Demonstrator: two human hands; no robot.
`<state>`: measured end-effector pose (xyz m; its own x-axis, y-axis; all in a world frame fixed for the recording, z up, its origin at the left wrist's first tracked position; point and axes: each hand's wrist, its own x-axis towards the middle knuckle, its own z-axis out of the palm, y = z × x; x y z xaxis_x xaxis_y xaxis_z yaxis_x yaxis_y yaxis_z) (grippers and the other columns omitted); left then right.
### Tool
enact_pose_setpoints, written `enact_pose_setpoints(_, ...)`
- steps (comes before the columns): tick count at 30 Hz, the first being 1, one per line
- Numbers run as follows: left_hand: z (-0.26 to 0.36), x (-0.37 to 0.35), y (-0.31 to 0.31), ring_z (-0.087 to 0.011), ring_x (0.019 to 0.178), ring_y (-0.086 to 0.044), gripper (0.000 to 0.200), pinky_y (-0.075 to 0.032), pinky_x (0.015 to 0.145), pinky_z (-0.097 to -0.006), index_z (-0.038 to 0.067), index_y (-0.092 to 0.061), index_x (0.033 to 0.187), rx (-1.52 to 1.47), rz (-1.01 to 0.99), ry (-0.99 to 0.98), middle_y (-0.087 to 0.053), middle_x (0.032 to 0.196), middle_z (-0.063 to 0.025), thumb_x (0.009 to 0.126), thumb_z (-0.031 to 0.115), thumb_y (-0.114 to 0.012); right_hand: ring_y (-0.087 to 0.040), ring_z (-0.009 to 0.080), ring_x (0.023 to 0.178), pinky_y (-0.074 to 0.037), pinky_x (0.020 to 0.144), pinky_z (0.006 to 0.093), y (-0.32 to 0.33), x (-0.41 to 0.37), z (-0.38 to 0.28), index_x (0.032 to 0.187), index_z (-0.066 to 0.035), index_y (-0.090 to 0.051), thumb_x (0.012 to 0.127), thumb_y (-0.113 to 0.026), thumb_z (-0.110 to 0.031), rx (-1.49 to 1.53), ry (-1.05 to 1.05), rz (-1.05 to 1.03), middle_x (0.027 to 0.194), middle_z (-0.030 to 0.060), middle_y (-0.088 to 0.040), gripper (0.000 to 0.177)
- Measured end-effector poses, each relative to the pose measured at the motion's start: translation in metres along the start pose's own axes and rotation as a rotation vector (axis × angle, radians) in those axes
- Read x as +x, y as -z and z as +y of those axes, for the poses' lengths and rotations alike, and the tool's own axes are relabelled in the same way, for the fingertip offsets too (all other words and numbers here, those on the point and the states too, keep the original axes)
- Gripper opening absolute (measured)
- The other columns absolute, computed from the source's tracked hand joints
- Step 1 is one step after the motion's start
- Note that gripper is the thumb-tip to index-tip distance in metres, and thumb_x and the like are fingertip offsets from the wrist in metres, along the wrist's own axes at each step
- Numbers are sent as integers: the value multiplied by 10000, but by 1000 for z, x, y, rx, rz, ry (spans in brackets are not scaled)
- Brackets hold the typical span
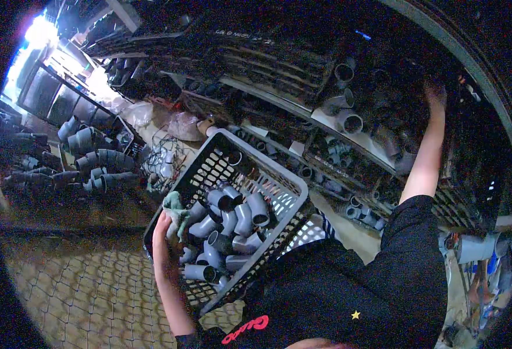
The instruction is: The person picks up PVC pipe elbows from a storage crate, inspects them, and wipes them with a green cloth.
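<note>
A dark plastic crate (294, 195) with slotted walls is tilted in front of my body. Several grey pipe elbows (243, 220) lie loosely heaped inside it. My left hand (164, 225) is closed on a pale green cloth (176, 210) at the crate's left rim; whether it also grips the rim is hidden. Far to the upper right, my right hand (435, 93) reaches into a dark shelf. Its fingers are lost in shadow, so I cannot see what it touches. Grey pipe fittings (352, 123) sit on the shelf to the left of that arm.
Dark shelving (267, 87) with more fittings runs across the back. At the left, grey pipe fittings (102, 160) are piled on a surface. Plastic bags (183, 125) and tangled wire lie beyond the crate. Netting (87, 291) covers the lower left. A large grey pipe (478, 248) lies at right.
</note>
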<state>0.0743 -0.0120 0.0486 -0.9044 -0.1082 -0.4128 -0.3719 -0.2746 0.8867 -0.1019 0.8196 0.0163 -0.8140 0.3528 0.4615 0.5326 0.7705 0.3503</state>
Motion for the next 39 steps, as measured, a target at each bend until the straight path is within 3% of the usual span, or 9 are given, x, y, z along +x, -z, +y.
enact_pose_setpoints(2,-1,1,2,-158,1067,-609,487,-475,882,-278,43,-522,1380,-10,0,-19,-635,1206,-52,968,303,-537,-529,349,1280,-478,1029,464,-29,-1,16,1451,-143,-468,977,-445,-171,-320,211,-2,1472,136,-489,475)
enact_pose_setpoints(9,-2,6,13,-161,1032,-617,554,-468,780,-259,74,-482,1425,186,-39,-91,-626,1256,-44,952,357,-535,-591,391,1182,-519,982,462,16,-24,-14,1444,-167,-477,977,-466,-142,-360,87,186,1338,197,-574,468)
enact_pose_setpoints(13,-7,7,13,-198,1129,-562,653,-472,878,-390,170,-378,1514,-29,97,-123,-549,1364,-54,906,287,-585,-647,338,1096,-517,936,369,243,-75,-135,1362,-63,-557,980,-550,-248,712,36,119,1201,187,-665,424)
enact_pose_setpoints(18,-16,13,24,-143,1045,-592,583,-493,867,-282,70,-396,1495,348,99,-444,-584,1302,-67,938,74,-569,-679,312,1032,-523,881,361,369,-156,-266,1261,-41,-630,932,-616,-416,1252,956,-437,1127,168,-700,499)
enact_pose_setpoints(22,-22,17,28,-130,1067,-583,559,-474,918,-284,54,-445,1463,406,134,-456,-613,1256,-79,911,42,-531,-688,357,960,-539,870,448,387,-194,-400,1170,-43,-683,882,-605,-532,653,1494,-693,1047,197,-710,573)
enact_pose_setpoints(25,-24,16,28,-238,931,-661,562,-516,844,-317,131,-528,1403,1063,242,-835,-646,1112,-153,850,49,-589,-685,342,1025,-541,890,454,359,-237,-514,1096,-37,-718,885,-587,-505,431,1452,-751,1091,163,-717,529)
enact_pose_setpoints(28,-20,6,15,-296,888,-673,613,-551,759,-380,248,-538,1395,1298,292,-791,-647,1082,-84,814,76,-628,-670,328,1069,-522,920,479,289,-288,-567,1184,-68,-698,851,-634,-565,619,1248,-803,1209,152,-681,602)
enact_pose_setpoints(36,-16,18,15,-310,801,-662,614,-543,686,-389,251,-539,1386,1312,229,-776,-627,1032,-84,806,65,-613,-690,321,942,-530,830,405,241,-308,-581,1129,51,-671,767,-718,-534,915,1465,-1047,1041,232,-706,689)
enact_pose_setpoints(39,-13,17,10,-323,741,-643,602,-528,653,-407,228,-527,1397,1311,250,-721,-602,974,-100,818,80,-602,-621,188,795,-497,728,360,261,-281,-556,1017,71,-702,826,-593,-582,1084,1176,-1333,912,111,-681,689)
